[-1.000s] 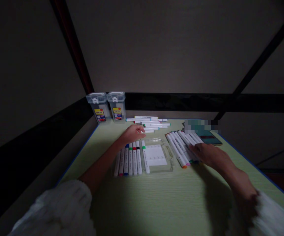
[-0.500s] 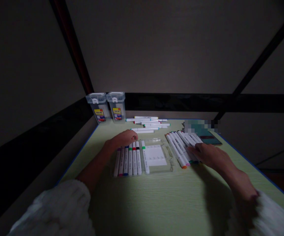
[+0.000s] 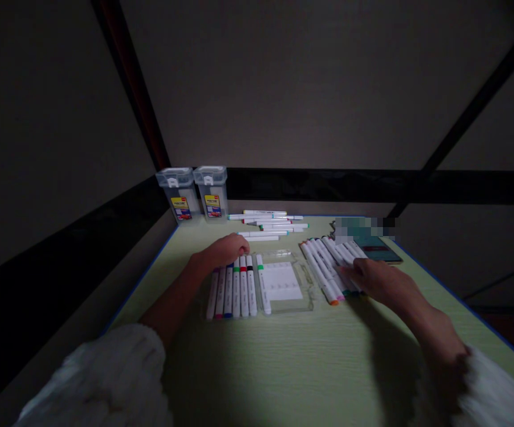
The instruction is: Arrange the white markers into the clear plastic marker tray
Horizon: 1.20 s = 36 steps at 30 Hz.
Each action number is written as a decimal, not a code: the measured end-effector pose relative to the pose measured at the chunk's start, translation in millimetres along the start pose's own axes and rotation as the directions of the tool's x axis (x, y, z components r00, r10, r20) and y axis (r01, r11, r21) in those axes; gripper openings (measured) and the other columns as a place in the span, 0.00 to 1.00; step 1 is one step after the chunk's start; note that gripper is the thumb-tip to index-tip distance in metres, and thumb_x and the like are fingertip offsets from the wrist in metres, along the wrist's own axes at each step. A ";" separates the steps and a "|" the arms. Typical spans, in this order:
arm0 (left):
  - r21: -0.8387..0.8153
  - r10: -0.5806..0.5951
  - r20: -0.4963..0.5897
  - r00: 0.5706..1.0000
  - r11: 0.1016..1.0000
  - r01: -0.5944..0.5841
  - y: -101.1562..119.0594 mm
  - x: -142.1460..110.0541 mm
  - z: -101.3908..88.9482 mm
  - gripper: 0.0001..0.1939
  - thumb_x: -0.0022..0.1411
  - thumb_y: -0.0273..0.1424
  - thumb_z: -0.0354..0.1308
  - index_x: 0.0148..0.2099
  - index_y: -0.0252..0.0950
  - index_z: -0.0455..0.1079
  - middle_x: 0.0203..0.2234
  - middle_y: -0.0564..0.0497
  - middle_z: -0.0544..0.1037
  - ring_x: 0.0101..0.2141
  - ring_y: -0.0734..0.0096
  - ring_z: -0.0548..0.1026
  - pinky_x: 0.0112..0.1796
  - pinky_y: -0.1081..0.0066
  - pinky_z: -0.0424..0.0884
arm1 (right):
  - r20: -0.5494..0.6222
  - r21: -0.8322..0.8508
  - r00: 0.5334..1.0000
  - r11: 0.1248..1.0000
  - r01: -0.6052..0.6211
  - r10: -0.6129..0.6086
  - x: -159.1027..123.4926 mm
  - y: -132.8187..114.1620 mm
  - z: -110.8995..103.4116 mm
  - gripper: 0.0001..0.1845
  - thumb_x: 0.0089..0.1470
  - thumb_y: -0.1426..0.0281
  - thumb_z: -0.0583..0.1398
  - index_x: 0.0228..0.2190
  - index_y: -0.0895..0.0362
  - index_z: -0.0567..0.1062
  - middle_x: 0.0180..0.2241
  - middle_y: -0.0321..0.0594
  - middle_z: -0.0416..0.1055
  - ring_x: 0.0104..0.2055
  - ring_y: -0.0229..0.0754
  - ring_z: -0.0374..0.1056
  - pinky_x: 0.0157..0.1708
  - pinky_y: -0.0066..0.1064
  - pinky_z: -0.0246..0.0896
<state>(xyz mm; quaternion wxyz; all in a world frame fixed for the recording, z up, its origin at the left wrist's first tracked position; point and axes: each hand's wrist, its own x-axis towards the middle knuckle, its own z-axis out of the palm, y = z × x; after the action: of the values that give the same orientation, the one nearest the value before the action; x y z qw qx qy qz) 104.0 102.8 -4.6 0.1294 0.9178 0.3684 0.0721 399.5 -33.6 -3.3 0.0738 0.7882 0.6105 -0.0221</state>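
Observation:
My left hand [image 3: 227, 249] is closed at the far edge of an open clear plastic case [image 3: 308, 305], just above the capped ends of white markers [image 3: 240, 293] lined up in its left half. What its curled fingers hold, if anything, is hidden. One green-banded marker [image 3: 263, 287] lies in the right half, beside a white paper insert [image 3: 282, 281]. To the right, my right hand [image 3: 379, 281] bends over a row of white markers [image 3: 321, 267] with coloured ends, its thumb and fingers closed on a marker there. The hand covers part of that row.
Two lidded clear boxes [image 3: 179, 193] with yellow labels stand at the back left. A loose pile of markers [image 3: 275, 222] lies along the back edge. Behind my right hand is a flat teal object [image 3: 375, 249], partly blurred out. The tabletop [image 3: 275, 367] is pale green.

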 end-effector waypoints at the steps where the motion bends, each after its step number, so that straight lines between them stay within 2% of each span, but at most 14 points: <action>1: 0.008 -0.008 0.006 1.000 1.000 0.007 -0.1 0.1 -0.2 0.13 0.50 0.23 0.47 0.32 0.33 0.73 0.29 0.47 0.75 0.32 0.69 0.69 0.37 0.71 0.62 | -0.012 -0.002 1.000 1.000 0.001 -0.001 0.1 0.3 0.6 0.25 0.54 0.54 0.42 0.29 0.57 0.71 0.28 0.47 0.70 0.29 0.48 0.68 0.21 0.30 0.49; 7: 0.044 -0.052 0.020 0.998 0.998 0.051 -2.9 -0.7 -2.3 0.13 0.50 0.24 0.47 0.32 0.34 0.73 0.30 0.47 0.75 0.33 0.69 0.69 0.35 0.72 0.62 | -0.083 0.003 0.996 1.000 -0.017 0.017 -1.6 0.4 1.6 0.25 0.54 0.53 0.42 0.29 0.57 0.69 0.26 0.46 0.70 0.29 0.47 0.67 0.20 0.30 0.48; 14: -0.110 -0.085 -0.054 0.995 0.991 0.078 -13.7 -2.1 -4.4 0.09 0.45 0.25 0.51 0.24 0.35 0.73 0.23 0.50 0.75 0.26 0.71 0.68 0.31 0.74 0.62 | -0.132 0.021 0.991 0.999 -0.027 0.029 -3.3 -0.9 -0.6 0.21 0.54 0.55 0.45 0.29 0.57 0.69 0.25 0.44 0.70 0.27 0.45 0.67 0.20 0.29 0.47; 20: -0.070 -0.106 -0.081 0.991 0.992 0.101 -28.0 -2.5 -1.8 0.09 0.44 0.24 0.51 0.25 0.36 0.73 0.24 0.50 0.75 0.27 0.71 0.68 0.31 0.75 0.62 | -0.161 0.043 0.987 0.999 -0.021 0.028 -4.6 0.0 -1.1 0.19 0.54 0.55 0.45 0.29 0.56 0.67 0.24 0.43 0.70 0.27 0.46 0.67 0.19 0.28 0.47; 25: -0.035 -0.123 -0.091 0.988 0.992 0.120 -26.0 -3.0 -4.0 0.10 0.45 0.23 0.50 0.25 0.35 0.72 0.25 0.50 0.75 0.29 0.71 0.69 0.33 0.74 0.62 | -0.192 0.032 0.981 0.999 -0.026 0.031 -6.9 -2.7 -3.8 0.19 0.54 0.56 0.46 0.30 0.56 0.67 0.24 0.44 0.70 0.27 0.46 0.67 0.19 0.28 0.47; 31: 0.020 -0.156 -0.232 0.960 0.986 0.165 -14.5 1.3 -6.0 0.10 0.48 0.24 0.49 0.31 0.35 0.71 0.31 0.48 0.74 0.34 0.68 0.68 0.38 0.71 0.61 | -0.208 0.030 0.978 1.000 -0.006 0.012 -6.9 -5.2 -3.4 0.17 0.54 0.58 0.46 0.30 0.55 0.67 0.25 0.44 0.70 0.27 0.46 0.67 0.18 0.28 0.45; 36: 0.047 -0.190 -0.311 0.931 0.976 0.214 -9.8 4.2 1.0 0.09 0.49 0.28 0.52 0.33 0.33 0.71 0.30 0.46 0.71 0.34 0.66 0.67 0.37 0.69 0.62 | -0.268 0.016 0.962 0.998 0.055 -0.049 -10.1 -10.9 -5.4 0.15 0.55 0.58 0.46 0.30 0.55 0.65 0.23 0.41 0.70 0.25 0.44 0.66 0.19 0.28 0.43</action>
<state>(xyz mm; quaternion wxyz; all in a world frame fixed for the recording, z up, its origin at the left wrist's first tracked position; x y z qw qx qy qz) 100.8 112.4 -8.2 0.0410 0.8573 0.4790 0.1842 386.1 -39.9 2.3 -0.0190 0.7686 0.6350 0.0753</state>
